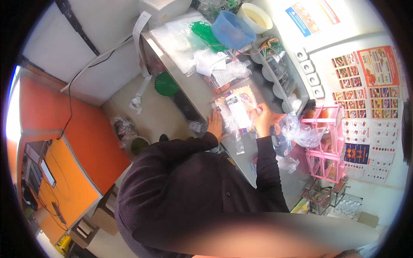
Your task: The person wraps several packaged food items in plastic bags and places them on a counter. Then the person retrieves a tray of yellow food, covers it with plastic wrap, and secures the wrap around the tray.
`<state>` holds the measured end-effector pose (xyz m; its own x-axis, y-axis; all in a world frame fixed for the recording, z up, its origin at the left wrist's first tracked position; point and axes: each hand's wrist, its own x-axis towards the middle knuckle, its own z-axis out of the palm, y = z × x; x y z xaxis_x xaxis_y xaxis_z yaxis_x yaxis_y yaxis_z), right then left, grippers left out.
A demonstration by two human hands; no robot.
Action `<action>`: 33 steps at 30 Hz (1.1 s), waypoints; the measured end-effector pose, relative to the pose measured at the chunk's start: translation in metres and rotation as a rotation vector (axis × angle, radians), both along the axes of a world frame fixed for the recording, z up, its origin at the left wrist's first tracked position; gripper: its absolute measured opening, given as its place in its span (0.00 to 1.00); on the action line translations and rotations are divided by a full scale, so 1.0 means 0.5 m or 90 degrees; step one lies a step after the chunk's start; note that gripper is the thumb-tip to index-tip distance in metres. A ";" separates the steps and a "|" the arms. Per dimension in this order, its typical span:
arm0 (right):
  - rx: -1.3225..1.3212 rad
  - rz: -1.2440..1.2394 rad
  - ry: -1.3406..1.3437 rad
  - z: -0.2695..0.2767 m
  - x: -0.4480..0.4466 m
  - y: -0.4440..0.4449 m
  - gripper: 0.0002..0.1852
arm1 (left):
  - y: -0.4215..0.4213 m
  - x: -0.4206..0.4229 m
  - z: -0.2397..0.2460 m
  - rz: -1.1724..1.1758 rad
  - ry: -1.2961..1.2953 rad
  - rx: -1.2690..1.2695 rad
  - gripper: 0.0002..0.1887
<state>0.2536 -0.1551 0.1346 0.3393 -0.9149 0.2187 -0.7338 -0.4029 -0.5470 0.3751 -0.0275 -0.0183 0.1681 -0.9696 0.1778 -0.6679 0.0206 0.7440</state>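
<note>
On the steel counter before me lies a printed food package (246, 94) in a clear plastic bag, with a white paper slip (238, 109) on it. My left hand (215, 124) rests flat at the package's near left edge. At its right side my right hand (263, 118) has its fingers bent against the clear plastic; whether they pinch it is hard to tell. Just right of that hand stands a knotted clear plastic bag (290, 130) with contents I cannot make out. Another bagged package (222, 77) bearing a slip lies farther up the counter.
Stacked clear bags (176, 42), a green bag (206, 34), a blue plastic basket (233, 30) and a cream bucket (255, 17) occupy the counter's far end. A grey divided bin (277, 77) lines the wall. A pink plastic rack (326, 142) stands at right, and a green lid (166, 84) is below the counter edge.
</note>
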 end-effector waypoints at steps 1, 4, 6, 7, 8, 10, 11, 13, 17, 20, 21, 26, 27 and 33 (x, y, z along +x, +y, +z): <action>-0.004 0.009 -0.006 0.010 -0.003 -0.005 0.10 | -0.011 -0.010 0.002 0.003 0.006 0.002 0.61; -0.055 0.051 0.037 0.030 -0.018 -0.036 0.10 | -0.052 -0.034 0.018 0.021 0.037 0.012 0.60; -0.043 0.071 0.042 0.033 -0.022 -0.045 0.09 | -0.072 -0.048 0.029 0.020 0.035 0.061 0.57; -0.036 0.080 0.044 0.035 -0.022 -0.050 0.09 | -0.082 -0.054 0.035 0.018 0.034 0.085 0.56; -0.041 0.070 0.050 0.022 -0.024 -0.058 0.09 | -0.092 -0.059 0.036 0.035 0.016 0.074 0.55; -0.053 0.040 0.062 -0.029 -0.032 -0.066 0.09 | -0.108 -0.068 0.032 0.043 0.010 0.055 0.56; -0.141 0.020 0.128 -0.057 -0.030 -0.065 0.10 | -0.117 -0.070 0.030 0.050 0.007 0.046 0.56; -0.220 -0.007 0.110 -0.081 -0.013 -0.060 0.11 | -0.131 -0.058 0.021 0.046 -0.008 0.047 0.55; -0.225 0.009 0.060 -0.083 -0.013 -0.076 0.09 | -0.140 -0.065 0.028 0.049 0.015 0.056 0.54; -0.212 0.034 0.037 -0.078 -0.007 -0.090 0.09 | -0.150 -0.100 0.016 0.128 0.073 0.009 0.53; -0.200 0.040 0.034 -0.080 -0.010 -0.095 0.09 | -0.145 -0.110 0.016 0.091 0.109 0.008 0.52; -0.200 0.013 -0.022 -0.051 -0.026 -0.042 0.09 | -0.044 -0.130 -0.006 -0.088 0.319 -0.079 0.33; -0.241 0.025 -0.029 -0.028 -0.028 -0.006 0.10 | -0.023 -0.120 -0.020 -0.131 0.386 -0.096 0.29; -0.349 0.050 -0.014 0.016 -0.173 0.180 0.11 | 0.110 0.003 0.004 -0.208 0.482 0.077 0.12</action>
